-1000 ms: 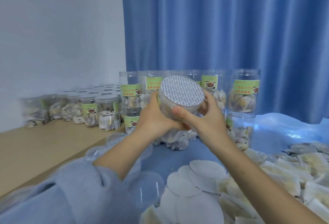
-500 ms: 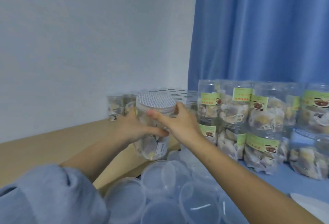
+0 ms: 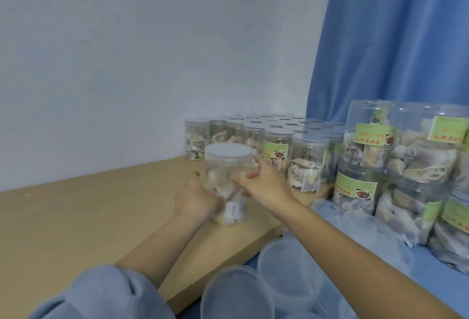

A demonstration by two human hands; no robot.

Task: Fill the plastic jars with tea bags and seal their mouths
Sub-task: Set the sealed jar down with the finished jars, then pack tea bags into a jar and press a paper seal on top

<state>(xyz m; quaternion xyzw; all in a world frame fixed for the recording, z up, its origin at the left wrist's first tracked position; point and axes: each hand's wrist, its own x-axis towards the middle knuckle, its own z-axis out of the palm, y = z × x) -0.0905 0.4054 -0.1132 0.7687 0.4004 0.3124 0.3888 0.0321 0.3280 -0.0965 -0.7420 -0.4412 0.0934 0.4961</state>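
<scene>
Two hands hold one clear plastic jar [image 3: 226, 184] of tea bags, now lowered near the wooden tabletop [image 3: 76, 222]; a second ago it was raised at chest height with its patterned foil seal facing the camera. The mouth looks covered, so this jar seems finished and on its way to join the filled ones. The left hand [image 3: 195, 198] curls round the jar's lower wall; the right hand [image 3: 264, 184] grips the far side, fingers [image 3: 250, 174] wrapped on the plastic. The jar is a smooth, see-through cylinder with a pale flat top, crumpled papery bags inside. Behind it, far along the wall, stand rows of sealed jars [image 3: 276, 151] with green labels. At right, larger stacked jars [image 3: 380, 166] rest on blue cloth. Near the camera lie translucent round lids [image 3: 238, 293].
</scene>
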